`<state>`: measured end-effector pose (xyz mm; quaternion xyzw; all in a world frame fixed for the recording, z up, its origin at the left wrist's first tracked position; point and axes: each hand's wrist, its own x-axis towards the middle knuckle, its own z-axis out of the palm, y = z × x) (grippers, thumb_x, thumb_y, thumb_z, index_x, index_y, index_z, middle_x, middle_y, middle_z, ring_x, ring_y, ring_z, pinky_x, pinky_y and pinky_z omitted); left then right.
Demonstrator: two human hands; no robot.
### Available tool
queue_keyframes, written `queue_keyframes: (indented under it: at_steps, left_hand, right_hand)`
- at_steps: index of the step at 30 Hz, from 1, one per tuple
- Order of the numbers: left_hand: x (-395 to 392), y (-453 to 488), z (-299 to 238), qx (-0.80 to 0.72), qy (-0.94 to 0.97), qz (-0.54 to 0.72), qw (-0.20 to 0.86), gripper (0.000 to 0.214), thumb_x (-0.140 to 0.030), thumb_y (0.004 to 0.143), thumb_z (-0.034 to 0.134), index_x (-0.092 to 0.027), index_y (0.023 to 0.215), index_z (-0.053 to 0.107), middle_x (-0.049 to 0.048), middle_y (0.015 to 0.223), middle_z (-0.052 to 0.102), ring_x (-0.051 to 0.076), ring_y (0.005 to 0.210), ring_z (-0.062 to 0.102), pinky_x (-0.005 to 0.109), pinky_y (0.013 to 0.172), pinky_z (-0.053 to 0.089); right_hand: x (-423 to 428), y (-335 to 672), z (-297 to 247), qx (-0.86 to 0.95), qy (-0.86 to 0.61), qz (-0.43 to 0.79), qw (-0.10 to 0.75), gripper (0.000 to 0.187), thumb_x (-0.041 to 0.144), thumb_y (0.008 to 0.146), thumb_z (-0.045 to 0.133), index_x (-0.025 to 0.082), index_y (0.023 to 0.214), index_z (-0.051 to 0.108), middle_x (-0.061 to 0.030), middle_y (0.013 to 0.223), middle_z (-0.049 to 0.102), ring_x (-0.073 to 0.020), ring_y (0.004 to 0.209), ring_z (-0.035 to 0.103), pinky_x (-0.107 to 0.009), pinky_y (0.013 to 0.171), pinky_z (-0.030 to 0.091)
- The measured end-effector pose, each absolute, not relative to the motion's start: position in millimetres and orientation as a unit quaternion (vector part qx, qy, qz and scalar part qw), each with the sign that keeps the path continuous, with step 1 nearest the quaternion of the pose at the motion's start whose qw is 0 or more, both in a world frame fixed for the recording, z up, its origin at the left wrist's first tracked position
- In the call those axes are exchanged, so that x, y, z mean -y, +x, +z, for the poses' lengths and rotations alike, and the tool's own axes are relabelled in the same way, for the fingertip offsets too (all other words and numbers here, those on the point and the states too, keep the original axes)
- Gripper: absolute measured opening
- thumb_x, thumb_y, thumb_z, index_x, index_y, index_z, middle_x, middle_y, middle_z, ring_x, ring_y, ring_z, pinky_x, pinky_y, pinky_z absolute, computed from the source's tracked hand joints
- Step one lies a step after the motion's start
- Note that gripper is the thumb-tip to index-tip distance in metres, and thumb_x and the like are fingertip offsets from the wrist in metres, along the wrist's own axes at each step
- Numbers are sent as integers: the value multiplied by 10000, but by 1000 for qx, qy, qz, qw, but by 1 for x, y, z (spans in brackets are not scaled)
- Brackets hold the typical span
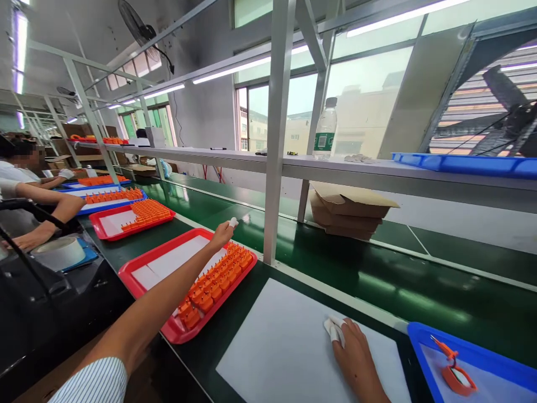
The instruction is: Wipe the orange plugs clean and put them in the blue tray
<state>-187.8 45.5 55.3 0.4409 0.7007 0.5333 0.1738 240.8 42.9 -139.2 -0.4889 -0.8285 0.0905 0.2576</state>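
My left hand (223, 234) is stretched out over the far side of a red tray (140, 282), with white covering on a fingertip. Its fingers are bent together, and whatever they may hold is hidden. Beneath and beside it, rows of small orange plastic parts (216, 282) with upright pins fill the right part of the tray. My right hand (354, 355) is low over a white sheet (285, 336) on the green bench. White coverings wrap its fingertips, which are curled close together; I cannot make out anything between them.
A blue tray (425, 358) at right holds an orange piece (459, 380). Another red tray (104, 229) of orange parts stands at left, near a co-worker's arm (54, 204). A metal post (277, 140) rises behind the sheet, supporting a shelf with a bottle (325, 131). Cardboard (348, 212) lies beneath.
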Motion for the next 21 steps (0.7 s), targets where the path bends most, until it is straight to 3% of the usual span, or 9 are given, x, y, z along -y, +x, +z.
queue_keyframes:
  at_steps: [4, 8, 12, 21]
  left_hand:
    - [-41, -130, 69, -599, 484, 595, 231, 611, -614, 906, 398, -93, 1092, 656, 165, 1127, 696, 283, 1062, 649, 379, 827, 546]
    - [-14, -58, 41, -471, 514, 611, 376, 540, -599, 854, 559, -94, 970, 712, 161, 997, 733, 277, 901, 697, 374, 743, 550]
    - [0, 2, -6, -451, 541, 522, 481, 546, -604, 877, 529, -97, 918, 727, 159, 927, 737, 255, 830, 699, 368, 717, 543]
    - [-21, 45, -56, -506, 523, 484, 485, 563, -596, 920, 400, -108, 972, 675, 158, 960, 723, 248, 830, 698, 369, 701, 543]
  right_hand:
    - [-37, 237, -124, 817, -488, 84, 297, 258, 207, 819, 425, 159, 962, 634, -115, 928, 635, -279, 910, 586, -388, 808, 446]
    - [-34, 238, -116, 779, -526, 68, 334, 309, 245, 870, 398, 126, 1036, 630, -139, 974, 629, -294, 945, 573, -400, 819, 432]
    - [-32, 238, -111, 724, -572, 62, 380, 335, 274, 869, 412, 120, 1071, 630, -140, 970, 629, -320, 955, 557, -450, 838, 398]
    - [-36, 243, -102, 651, -525, 40, 547, 292, 283, 879, 452, 161, 1057, 648, -59, 865, 572, -224, 779, 518, -397, 766, 385]
